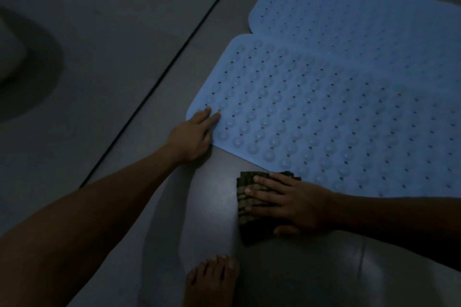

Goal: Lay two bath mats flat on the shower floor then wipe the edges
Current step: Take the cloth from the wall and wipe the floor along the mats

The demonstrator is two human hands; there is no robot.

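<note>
Two blue bath mats with rows of small holes and suction bumps lie flat side by side on the grey shower floor: the near mat (324,112) and the far mat (361,20). My left hand (193,136) rests with two fingers pressed on the near mat's front left corner. My right hand (289,203) lies flat on a folded dark striped cloth (245,222), which sits on the floor against the near mat's front edge.
A dark groove (159,82) runs diagonally across the floor left of the mats. A dark rounded shape (27,70) lies at the far left. My bare foot (212,281) stands on the floor at the bottom centre. The scene is dim.
</note>
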